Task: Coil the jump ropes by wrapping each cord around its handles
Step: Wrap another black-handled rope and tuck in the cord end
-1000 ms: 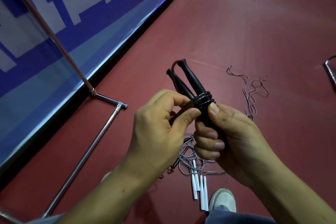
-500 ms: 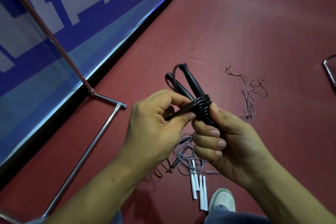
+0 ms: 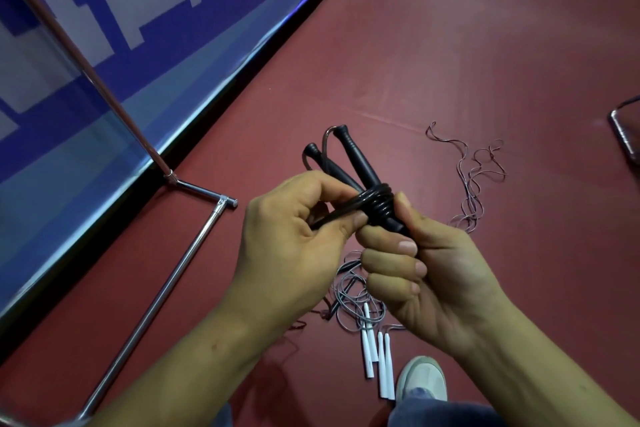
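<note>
Winding is your step now: your right hand (image 3: 440, 274) clamps the 2 black ribbed plastic handles (image 3: 358, 161) above the red floor (image 3: 450, 45), your left hand (image 3: 294, 243) pinches the glossy black cord (image 3: 377, 199) taut beside its wound turns. Next, pass it round the handles, under tension
</note>
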The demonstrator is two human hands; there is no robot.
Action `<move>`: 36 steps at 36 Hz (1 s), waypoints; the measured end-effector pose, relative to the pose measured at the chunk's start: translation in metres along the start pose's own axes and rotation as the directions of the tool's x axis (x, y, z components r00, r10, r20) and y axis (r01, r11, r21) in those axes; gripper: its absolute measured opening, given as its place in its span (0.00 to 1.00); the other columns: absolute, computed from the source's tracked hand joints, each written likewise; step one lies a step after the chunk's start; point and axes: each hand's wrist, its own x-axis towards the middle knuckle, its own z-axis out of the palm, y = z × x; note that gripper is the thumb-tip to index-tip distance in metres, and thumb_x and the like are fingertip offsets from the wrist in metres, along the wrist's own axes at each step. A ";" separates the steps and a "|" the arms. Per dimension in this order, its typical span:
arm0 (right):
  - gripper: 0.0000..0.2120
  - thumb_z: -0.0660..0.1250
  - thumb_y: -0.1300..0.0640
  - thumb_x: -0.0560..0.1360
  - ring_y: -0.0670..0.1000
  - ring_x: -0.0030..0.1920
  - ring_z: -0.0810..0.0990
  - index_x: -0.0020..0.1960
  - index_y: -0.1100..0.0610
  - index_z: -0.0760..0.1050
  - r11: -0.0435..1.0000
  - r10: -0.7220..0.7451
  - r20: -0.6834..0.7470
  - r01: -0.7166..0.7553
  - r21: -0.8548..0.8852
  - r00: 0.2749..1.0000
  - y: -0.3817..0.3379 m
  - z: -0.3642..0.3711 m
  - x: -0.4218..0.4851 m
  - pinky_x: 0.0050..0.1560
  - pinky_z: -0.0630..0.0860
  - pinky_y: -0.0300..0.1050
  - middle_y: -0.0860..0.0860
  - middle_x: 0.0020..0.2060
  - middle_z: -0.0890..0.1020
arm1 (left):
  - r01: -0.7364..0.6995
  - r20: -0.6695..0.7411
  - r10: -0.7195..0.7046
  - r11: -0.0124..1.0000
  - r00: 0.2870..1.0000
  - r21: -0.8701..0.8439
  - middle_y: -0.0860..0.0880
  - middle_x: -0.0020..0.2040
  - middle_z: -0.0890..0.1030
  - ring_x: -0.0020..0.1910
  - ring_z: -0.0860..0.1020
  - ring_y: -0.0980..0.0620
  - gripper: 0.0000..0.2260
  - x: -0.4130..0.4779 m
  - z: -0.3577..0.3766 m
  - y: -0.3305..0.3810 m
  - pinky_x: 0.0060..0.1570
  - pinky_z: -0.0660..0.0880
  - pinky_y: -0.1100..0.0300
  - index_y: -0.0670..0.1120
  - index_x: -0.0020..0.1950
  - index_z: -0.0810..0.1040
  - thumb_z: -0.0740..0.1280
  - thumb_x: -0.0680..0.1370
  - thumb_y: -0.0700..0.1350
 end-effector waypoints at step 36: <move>0.11 0.64 0.56 0.77 0.46 0.24 0.60 0.57 0.59 0.69 0.806 -0.315 -0.149 0.182 -0.563 0.937 -0.003 0.013 -0.005 0.27 0.63 0.38 0.53 0.28 0.64 | 0.454 0.364 -0.345 0.848 0.865 -0.274 0.46 0.31 0.81 0.27 0.70 0.53 0.05 0.009 -0.016 -0.006 0.26 0.67 0.66 0.45 0.37 0.82 0.73 0.72 0.45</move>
